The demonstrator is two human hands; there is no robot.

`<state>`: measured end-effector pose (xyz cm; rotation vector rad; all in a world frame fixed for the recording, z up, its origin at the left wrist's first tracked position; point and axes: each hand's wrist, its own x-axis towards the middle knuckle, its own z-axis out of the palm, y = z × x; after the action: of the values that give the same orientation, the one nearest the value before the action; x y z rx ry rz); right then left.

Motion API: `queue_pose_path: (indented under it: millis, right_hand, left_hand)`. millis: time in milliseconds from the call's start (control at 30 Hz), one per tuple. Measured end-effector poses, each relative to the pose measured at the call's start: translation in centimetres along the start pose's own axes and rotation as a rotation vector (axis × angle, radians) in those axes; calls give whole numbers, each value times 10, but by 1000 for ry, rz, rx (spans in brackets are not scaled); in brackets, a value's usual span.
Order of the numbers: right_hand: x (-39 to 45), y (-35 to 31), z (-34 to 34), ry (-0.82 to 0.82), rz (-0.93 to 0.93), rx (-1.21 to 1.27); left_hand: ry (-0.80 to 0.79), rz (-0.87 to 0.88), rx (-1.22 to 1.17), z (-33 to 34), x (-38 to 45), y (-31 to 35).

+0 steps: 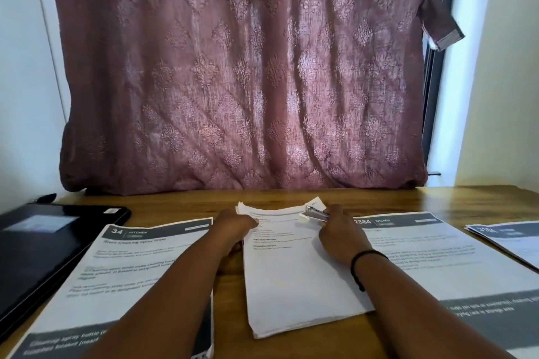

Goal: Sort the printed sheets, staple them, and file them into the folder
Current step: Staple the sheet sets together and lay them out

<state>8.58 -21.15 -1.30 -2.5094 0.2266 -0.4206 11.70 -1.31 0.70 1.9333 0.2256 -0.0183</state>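
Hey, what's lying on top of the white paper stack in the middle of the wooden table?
On the middle white paper stack rest the left hand at its far-left corner and the right hand, gripping a silver stapler at the far-right corner. Pages beneath the top sheet are hidden.

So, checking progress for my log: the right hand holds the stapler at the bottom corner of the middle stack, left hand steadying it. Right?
Not quite. In the head view the right hand holds the stapler at the middle stack's top right corner, not the bottom. The left hand does steady it.
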Motion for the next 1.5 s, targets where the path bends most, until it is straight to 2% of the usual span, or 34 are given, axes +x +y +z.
queue_pose_path:
  millis: [167,300,433,600,700,800,900,967,1100,1167,1300,1433,1500]
  right_hand:
    - [-2,-1,3,-34,-29,35]
    - [0,-1,2,-1,-2,167]
    - [4,-1,-9,98,93,522]
    - [13,6,-39,311,250,1090]
    - [20,19,-57,381,215,1425]
    - [13,18,-67,287,80,1347]
    - [-3,-1,-75,223,-28,1159]
    - [-17,-15,-83,268,-108,1112]
    - [-32,-29,-94,554,-361,955]
    - [-35,-33,-94,609,-426,937]
    - [-34,-32,-90,548,-392,937]
    - [-21,-23,-73,401,-239,817]
    - [-15,-18,-66,348,-167,835]
  left_hand:
    - [-39,-26,-32,2,-3,-1]
    - [-141,-64,-193,2,-10,5]
    - [-218,-54,-279,-3,-16,12]
    - [-209,64,-453,-14,-25,27]
    - [-199,182,-525,-21,-37,38]
    - [-226,311,-621,-27,-54,49]
    - [-164,451,-655,-30,-70,62]
    - [-86,533,-676,-34,-80,72]
    - [-34,691,-653,-39,-99,87]
    - [-4,756,-610,-37,-103,92]
    - [38,729,-569,-26,-91,86]
    - [1,644,-453,-14,-71,63]
    - [-35,595,-412,-13,-60,52]
